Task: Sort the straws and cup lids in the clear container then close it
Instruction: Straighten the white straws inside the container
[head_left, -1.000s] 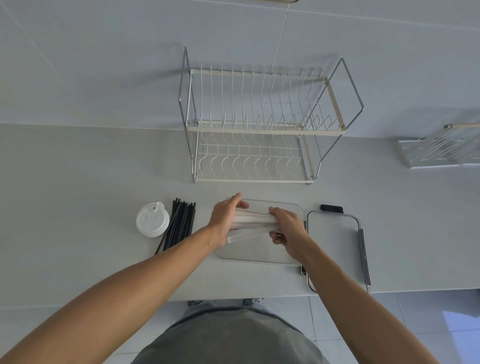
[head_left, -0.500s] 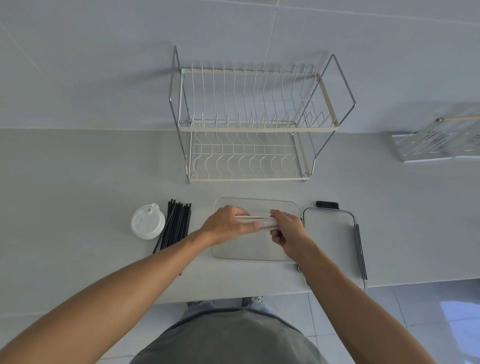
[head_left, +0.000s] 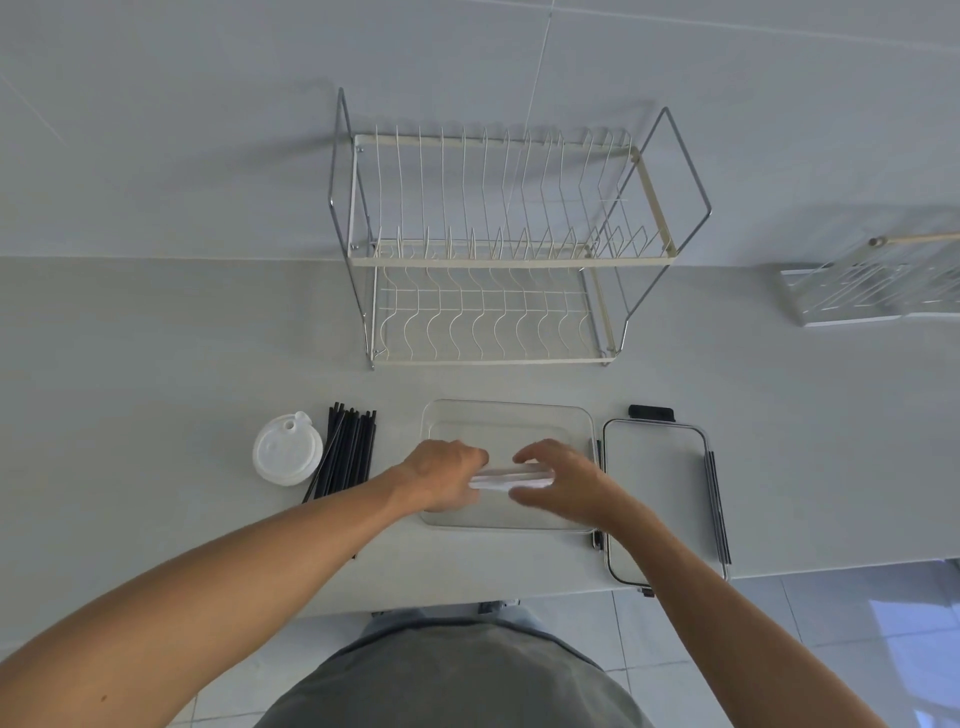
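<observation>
A bundle of white straws (head_left: 501, 478) lies low inside the clear container (head_left: 506, 411), crosswise near its middle. My left hand (head_left: 441, 475) grips the bundle's left end with curled fingers. At the right end, my right hand (head_left: 558, 480) arches over the bundle, fingers spread beyond it and thumb on the near side, with a gap around the straws. Several black straws (head_left: 347, 452) lie on the counter left of the container. A stack of white cup lids (head_left: 287, 456) sits further left. The container's lid (head_left: 660, 493), with black clasps, lies flat to the right.
A two-tier wire dish rack (head_left: 493, 249) stands behind the container against the wall. A second white rack (head_left: 878, 291) sits at the far right. The counter's front edge runs just below the container, with tiled floor (head_left: 831, 634) beyond.
Both hands have lowered the white straws into the container. My right hand's fingers have loosened from the bundle's right end and spread.
</observation>
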